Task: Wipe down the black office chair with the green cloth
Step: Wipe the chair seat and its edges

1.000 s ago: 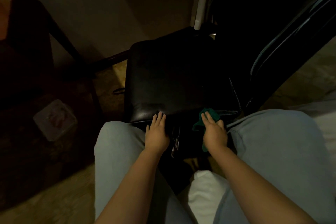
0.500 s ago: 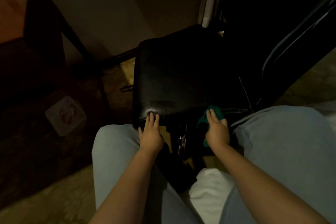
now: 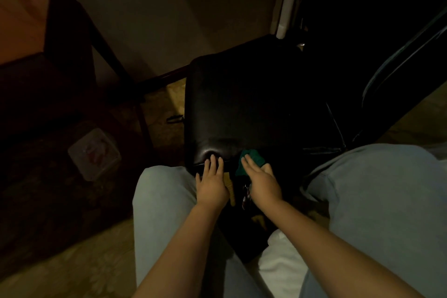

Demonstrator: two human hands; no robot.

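The black office chair (image 3: 254,109) stands in front of my knees, its padded seat facing up and its dark back rising at the right. My left hand (image 3: 211,182) rests flat on the seat's front left edge, fingers together, holding nothing. My right hand (image 3: 262,180) presses the green cloth (image 3: 250,158) against the front edge of the seat, just right of the left hand. Most of the cloth is hidden under the palm.
A clear plastic box (image 3: 94,153) sits on the dark floor at the left. A wooden desk (image 3: 21,19) with dark legs stands at the far left, against the pale wall. My legs in light jeans (image 3: 377,201) flank the chair. The room is dim.
My right hand has slid the green cloth leftward along the seat's front edge, closer to my left hand. The left hand has kept its place on the edge.
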